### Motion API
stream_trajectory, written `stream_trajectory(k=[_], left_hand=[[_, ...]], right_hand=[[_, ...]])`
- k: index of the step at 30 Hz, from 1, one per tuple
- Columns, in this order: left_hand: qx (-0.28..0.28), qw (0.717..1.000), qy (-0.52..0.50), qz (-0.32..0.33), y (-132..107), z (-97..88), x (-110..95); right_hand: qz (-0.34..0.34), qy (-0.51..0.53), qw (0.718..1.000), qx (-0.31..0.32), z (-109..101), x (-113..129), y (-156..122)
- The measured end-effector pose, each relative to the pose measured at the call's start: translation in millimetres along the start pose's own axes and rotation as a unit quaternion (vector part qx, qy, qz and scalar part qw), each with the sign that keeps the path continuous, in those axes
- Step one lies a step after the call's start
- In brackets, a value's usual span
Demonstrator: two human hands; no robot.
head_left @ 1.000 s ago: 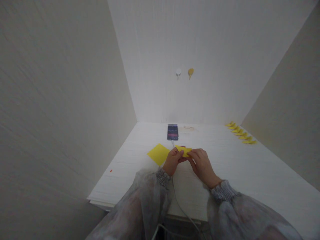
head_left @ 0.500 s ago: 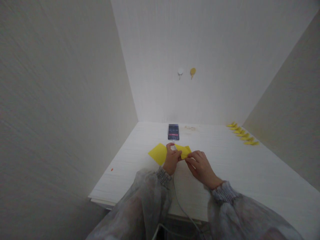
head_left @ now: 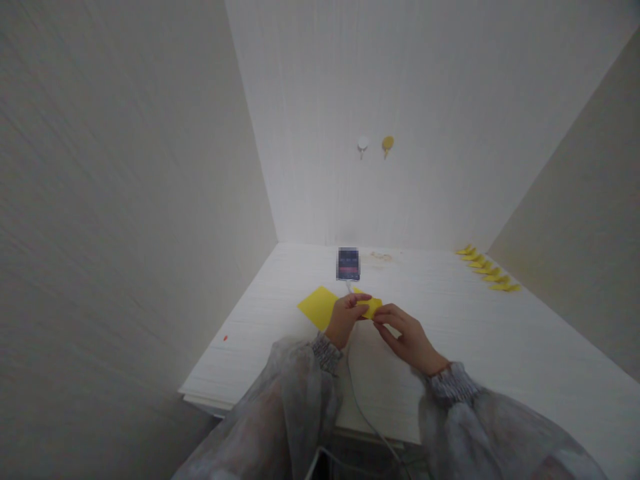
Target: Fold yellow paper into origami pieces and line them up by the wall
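Pale walls [head_left: 320,93] close in a white table [head_left: 480,347] on three sides, with a white hook [head_left: 363,143] and a yellow hook [head_left: 388,143] on the back one. Above the table's near middle, the left hand [head_left: 344,319] pinches a folded yellow paper [head_left: 371,309], thumb on top. The right hand [head_left: 407,339] has its fingertips at the paper's right end, thumb lower; whether it grips, I cannot tell. A flat yellow sheet [head_left: 316,307] lies just left of the left hand, its right corner hidden. Beyond the hands sits a phone [head_left: 349,264] with a cable [head_left: 354,387]. Folded yellow pieces [head_left: 484,269] form a slanting row at far right; a red scrap [head_left: 225,338] lies at left.
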State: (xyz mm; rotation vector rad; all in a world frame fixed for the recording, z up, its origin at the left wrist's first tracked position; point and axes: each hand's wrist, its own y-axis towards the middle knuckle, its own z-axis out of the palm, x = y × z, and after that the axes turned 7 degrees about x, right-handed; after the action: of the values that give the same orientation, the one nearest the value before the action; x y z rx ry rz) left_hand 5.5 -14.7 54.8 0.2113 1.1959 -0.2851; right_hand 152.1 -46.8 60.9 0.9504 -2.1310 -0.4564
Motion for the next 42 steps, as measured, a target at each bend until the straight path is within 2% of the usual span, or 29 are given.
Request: stream_trajectory(k=[4,8,12,18,26,33,38,42], left_hand=[[0.031,0.999,0.027,-0.011,1,-4.4,6],[0.086,0.995,0.041,-0.03,0,-5.0,8],[0.112,0.992,0.042,-0.028,-2,-5.8,6],[0.111,0.992,0.035,-0.043,-3,-6.7,3],[0.123,0.991,0.012,-0.048,-3,-9.1,3],[0.102,0.992,0.015,-0.074,0,-10.8,4],[0.113,0.988,0.031,-0.098,0,-8.6,2],[0.114,0.987,0.042,-0.103,-3,-5.6,-1]], right_hand=[[0.047,0.055,0.997,-0.032,-12,-3,0],[0.055,0.041,0.998,-0.015,-22,-10,-3],[0.048,0.034,0.998,0.009,-25,-14,-5],[0.035,0.048,0.998,0.028,-25,-16,-5],[0.038,0.045,0.998,0.025,-25,-18,-6],[0.019,0.016,0.997,0.072,-25,-19,-7],[0.021,-0.004,0.994,0.104,-25,-17,-8],[0.014,-0.077,0.989,0.123,-24,-18,-10]])
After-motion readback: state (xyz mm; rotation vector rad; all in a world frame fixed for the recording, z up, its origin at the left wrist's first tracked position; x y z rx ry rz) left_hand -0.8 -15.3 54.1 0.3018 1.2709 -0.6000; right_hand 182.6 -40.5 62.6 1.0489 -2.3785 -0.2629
